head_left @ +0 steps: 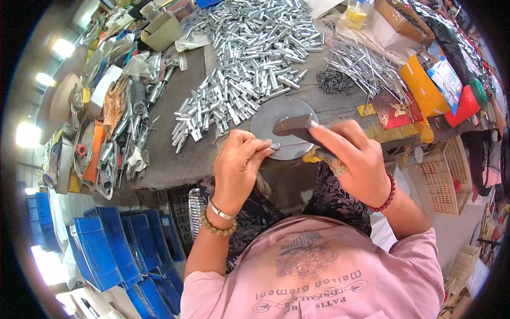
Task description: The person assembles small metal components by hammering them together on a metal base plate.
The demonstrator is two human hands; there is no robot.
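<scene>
Over a round grey metal plate at the table's front edge, my left hand pinches a small silver metal piece between thumb and fingertips. What the piece's far end looks like is too small to tell. My right hand is closed round a hammer, its dark blocky head held just above the plate, to the right of my left fingertips. Most of the hammer's handle is hidden by my fingers. Beyond the plate spreads a big heap of silver metal tube pieces, its near edge beside my left hand.
Thin metal rods and a small pile of dark pins lie right of the heap. A yellow-orange packet and a red bottle stand farther right. Tools and orange-brown gloves crowd the left. Blue crates sit below left.
</scene>
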